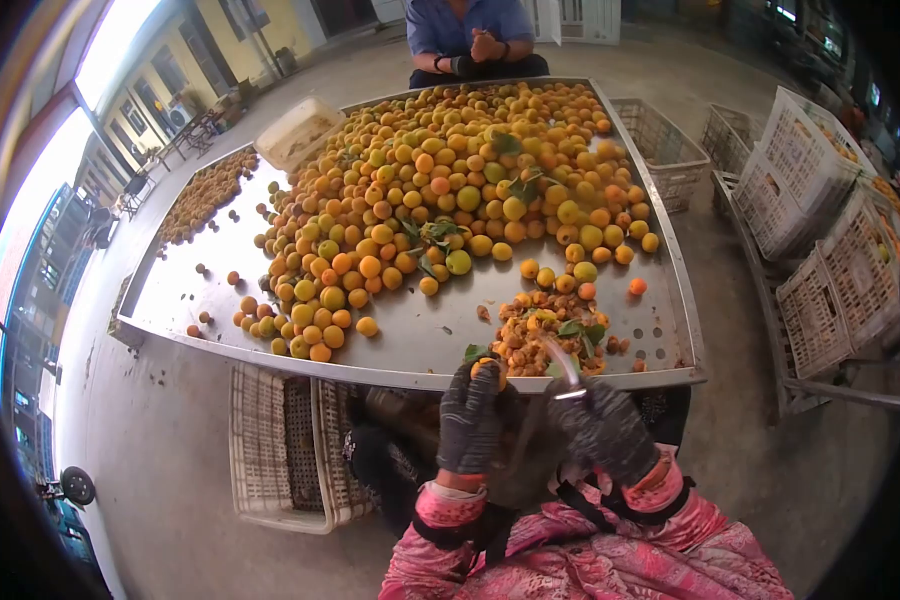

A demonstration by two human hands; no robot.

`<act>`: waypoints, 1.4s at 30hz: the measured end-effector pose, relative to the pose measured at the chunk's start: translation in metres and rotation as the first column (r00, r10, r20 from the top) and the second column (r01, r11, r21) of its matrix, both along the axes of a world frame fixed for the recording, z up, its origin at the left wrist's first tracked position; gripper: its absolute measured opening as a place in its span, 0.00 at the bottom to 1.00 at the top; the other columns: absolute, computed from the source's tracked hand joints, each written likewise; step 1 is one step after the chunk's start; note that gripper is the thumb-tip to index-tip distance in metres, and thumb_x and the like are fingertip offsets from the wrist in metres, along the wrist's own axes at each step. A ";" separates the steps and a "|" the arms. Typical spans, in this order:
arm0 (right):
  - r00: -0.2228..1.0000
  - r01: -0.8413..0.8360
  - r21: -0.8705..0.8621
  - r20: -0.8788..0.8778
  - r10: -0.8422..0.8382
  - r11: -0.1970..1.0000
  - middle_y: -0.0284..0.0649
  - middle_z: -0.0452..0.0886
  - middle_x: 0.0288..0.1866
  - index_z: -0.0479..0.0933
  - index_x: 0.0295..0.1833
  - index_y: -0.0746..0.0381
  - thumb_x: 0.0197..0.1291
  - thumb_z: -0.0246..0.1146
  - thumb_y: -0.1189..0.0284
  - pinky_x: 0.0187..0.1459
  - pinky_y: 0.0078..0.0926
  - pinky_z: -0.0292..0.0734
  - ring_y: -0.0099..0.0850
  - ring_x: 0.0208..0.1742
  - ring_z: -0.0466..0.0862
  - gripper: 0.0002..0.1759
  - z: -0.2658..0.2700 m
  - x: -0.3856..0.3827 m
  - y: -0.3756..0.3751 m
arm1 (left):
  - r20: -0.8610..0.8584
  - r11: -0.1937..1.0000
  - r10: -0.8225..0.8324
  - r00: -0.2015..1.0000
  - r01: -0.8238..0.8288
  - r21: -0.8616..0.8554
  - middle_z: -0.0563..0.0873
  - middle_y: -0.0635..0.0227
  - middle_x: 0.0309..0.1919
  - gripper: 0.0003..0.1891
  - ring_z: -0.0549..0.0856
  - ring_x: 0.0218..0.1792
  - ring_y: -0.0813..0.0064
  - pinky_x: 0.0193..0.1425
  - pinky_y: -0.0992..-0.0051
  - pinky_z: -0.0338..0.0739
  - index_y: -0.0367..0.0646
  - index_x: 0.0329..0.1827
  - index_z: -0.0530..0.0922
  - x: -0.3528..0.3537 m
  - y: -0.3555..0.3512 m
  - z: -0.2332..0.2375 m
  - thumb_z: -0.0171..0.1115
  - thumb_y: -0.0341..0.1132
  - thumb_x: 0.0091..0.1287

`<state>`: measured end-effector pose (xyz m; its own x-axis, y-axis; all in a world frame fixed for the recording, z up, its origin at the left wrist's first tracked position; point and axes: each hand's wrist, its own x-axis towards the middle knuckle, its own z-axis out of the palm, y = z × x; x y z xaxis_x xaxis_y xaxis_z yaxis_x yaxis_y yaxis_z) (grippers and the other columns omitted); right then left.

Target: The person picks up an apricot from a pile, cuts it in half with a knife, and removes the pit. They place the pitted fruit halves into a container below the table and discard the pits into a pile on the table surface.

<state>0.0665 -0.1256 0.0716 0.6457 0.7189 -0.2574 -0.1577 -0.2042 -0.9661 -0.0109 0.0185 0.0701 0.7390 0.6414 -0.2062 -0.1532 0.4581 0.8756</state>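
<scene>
My left hand [470, 415], in a dark grey knit glove, is closed around a small orange apricot [489, 371] at the near edge of the metal table [440, 330]. To its right, my gloved right hand [602, 430] is wrapped around a knife [562, 365], whose shiny curved metal part points up and left, blurred by motion. Just beyond both hands lies a heap of orange-brown fruit pieces [540, 325] mixed with green leaves. A large mound of yellow, orange and greenish apricots [410, 180] covers the far and middle part of the table.
A person [470, 40] sits across the table, hands together. A whitish tub [300, 133] and small brown pieces [210, 195] lie at the table's left. Below is a plastic crate [280, 445]; stacked crates [810, 170] stand on a rack at right.
</scene>
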 end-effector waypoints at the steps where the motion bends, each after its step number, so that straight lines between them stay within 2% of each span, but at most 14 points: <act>1: 1.000 -0.004 -0.004 -0.004 0.004 1.000 0.40 0.79 0.48 0.71 0.56 0.66 0.59 0.59 0.75 0.48 0.25 0.75 0.25 0.49 0.77 0.19 0.011 0.000 -0.002 | -0.009 0.993 -0.060 0.998 0.060 0.101 0.80 0.65 0.31 0.15 0.79 0.31 0.78 0.36 0.80 0.75 0.35 0.47 0.74 -0.005 0.011 -0.016 0.53 0.38 0.67; 3: 0.992 -0.015 0.287 -0.117 0.051 0.958 0.38 0.80 0.47 0.71 0.55 0.65 0.56 0.62 0.75 0.50 0.26 0.74 0.27 0.50 0.78 0.20 0.035 0.005 0.000 | -0.027 0.973 -0.122 0.992 0.125 0.195 0.80 0.64 0.31 0.15 0.79 0.31 0.78 0.36 0.79 0.75 0.35 0.46 0.74 -0.014 0.015 -0.019 0.51 0.40 0.68; 6: 0.974 -0.175 0.249 0.183 0.132 0.953 0.43 0.78 0.49 0.69 0.57 0.65 0.49 0.68 0.69 0.54 0.29 0.72 0.33 0.52 0.77 0.29 -0.004 0.013 0.018 | -0.199 0.938 -0.345 0.917 0.337 -0.076 0.81 0.62 0.36 0.15 0.81 0.36 0.74 0.42 0.74 0.75 0.35 0.46 0.75 -0.018 0.009 -0.008 0.48 0.39 0.69; 8: 0.949 -0.211 0.284 0.290 0.126 0.935 0.44 0.77 0.50 0.68 0.58 0.64 0.46 0.70 0.66 0.55 0.30 0.71 0.34 0.52 0.77 0.33 -0.020 0.015 0.021 | -0.143 0.817 -0.272 0.952 0.307 0.488 0.81 0.55 0.39 0.15 0.81 0.44 0.66 0.49 0.69 0.74 0.34 0.49 0.75 -0.019 0.010 -0.034 0.48 0.36 0.67; 9: 0.931 -0.237 0.153 0.319 0.179 0.960 0.46 0.76 0.50 0.68 0.58 0.64 0.44 0.71 0.65 0.54 0.32 0.71 0.37 0.51 0.77 0.35 -0.017 0.016 0.023 | -0.148 0.820 -0.271 0.951 0.308 0.481 0.81 0.55 0.39 0.15 0.81 0.44 0.66 0.49 0.69 0.74 0.34 0.49 0.75 -0.021 0.008 -0.042 0.48 0.36 0.67; 18: 0.810 -0.248 0.139 0.572 0.127 0.959 0.43 0.76 0.40 0.71 0.46 0.63 0.41 0.73 0.67 0.44 0.33 0.73 0.36 0.42 0.77 0.26 -0.040 -0.002 0.040 | -0.228 1.000 0.017 0.974 -0.016 0.006 0.80 0.65 0.34 0.13 0.80 0.39 0.73 0.48 0.76 0.73 0.37 0.42 0.75 -0.020 -0.013 -0.055 0.44 0.36 0.71; 20: 0.761 -0.251 0.181 0.644 0.078 0.951 0.40 0.76 0.38 0.71 0.43 0.62 0.42 0.72 0.68 0.42 0.31 0.74 0.32 0.40 0.77 0.23 -0.051 -0.012 0.044 | -0.062 0.958 0.242 0.968 -0.249 -0.145 0.80 0.67 0.35 0.15 0.80 0.35 0.76 0.40 0.76 0.77 0.40 0.42 0.75 -0.020 -0.002 -0.061 0.51 0.44 0.67; 22: 0.972 -0.058 0.458 0.230 -0.055 0.887 0.34 0.75 0.36 0.72 0.42 0.61 0.48 0.70 0.73 0.39 0.25 0.73 0.23 0.37 0.76 0.17 -0.056 -0.021 0.048 | -0.053 0.898 0.304 0.951 -0.305 -0.318 0.80 0.67 0.35 0.16 0.80 0.34 0.75 0.40 0.75 0.77 0.40 0.42 0.75 -0.021 0.001 -0.048 0.52 0.46 0.67; 25: 0.996 -0.074 0.406 -0.009 0.085 0.911 0.33 0.75 0.36 0.72 0.42 0.61 0.51 0.68 0.75 0.38 0.21 0.73 0.20 0.36 0.74 0.14 -0.050 -0.026 0.049 | -0.023 0.838 0.317 0.948 -0.291 -0.462 0.80 0.66 0.33 0.19 0.80 0.33 0.74 0.37 0.75 0.78 0.41 0.45 0.75 -0.032 0.021 -0.051 0.53 0.49 0.66; 27: 0.991 -0.127 0.406 0.100 0.094 0.905 0.33 0.76 0.36 0.72 0.44 0.61 0.52 0.67 0.73 0.38 0.21 0.74 0.20 0.36 0.76 0.15 -0.061 -0.028 0.059 | 0.102 0.898 0.194 0.976 -0.135 -0.420 0.78 0.68 0.32 0.20 0.79 0.30 0.75 0.34 0.73 0.80 0.40 0.49 0.74 -0.043 0.037 -0.061 0.50 0.49 0.68; 33: 0.859 -0.177 0.306 0.512 -0.005 0.936 0.32 0.78 0.34 0.74 0.49 0.60 0.55 0.65 0.68 0.34 0.20 0.75 0.22 0.33 0.79 0.17 -0.076 -0.029 0.079 | 0.111 0.882 0.303 0.947 -0.234 -0.409 0.78 0.65 0.28 0.23 0.80 0.27 0.71 0.31 0.72 0.81 0.40 0.50 0.74 -0.054 0.047 -0.045 0.49 0.51 0.68; 35: 0.976 0.097 0.207 -0.212 -0.052 0.973 0.33 0.79 0.31 0.74 0.50 0.59 0.56 0.64 0.70 0.27 0.18 0.73 0.22 0.27 0.78 0.15 -0.055 -0.025 0.070 | 0.126 0.876 0.282 0.951 -0.202 -0.437 0.79 0.64 0.28 0.23 0.80 0.27 0.70 0.31 0.72 0.80 0.40 0.50 0.74 -0.052 0.042 -0.038 0.48 0.53 0.68; 38: 0.841 0.454 0.396 -0.487 -0.236 0.798 0.31 0.76 0.24 0.73 0.51 0.58 0.59 0.60 0.71 0.18 0.16 0.68 0.20 0.19 0.74 0.14 -0.031 -0.011 0.071 | 0.136 0.832 0.233 0.963 -0.125 -0.541 0.79 0.64 0.29 0.24 0.80 0.27 0.70 0.31 0.72 0.80 0.40 0.49 0.74 -0.041 0.031 -0.044 0.48 0.54 0.68; 42: 0.863 0.488 0.691 -0.475 -0.174 0.534 0.30 0.63 0.15 0.66 0.58 0.57 0.64 0.53 0.72 0.09 0.19 0.58 0.21 0.08 0.59 0.17 -0.004 0.006 0.056 | 0.099 0.811 0.169 0.981 -0.081 -0.580 0.80 0.63 0.38 0.24 0.80 0.38 0.68 0.41 0.67 0.81 0.40 0.47 0.74 -0.022 0.005 -0.058 0.49 0.54 0.67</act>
<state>0.0728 -0.0698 0.0676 0.8737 0.4840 0.0497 -0.3640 0.7180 -0.5932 -0.0333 0.0240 0.0125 0.7094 0.5296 -0.4651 -0.3438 0.8361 0.4275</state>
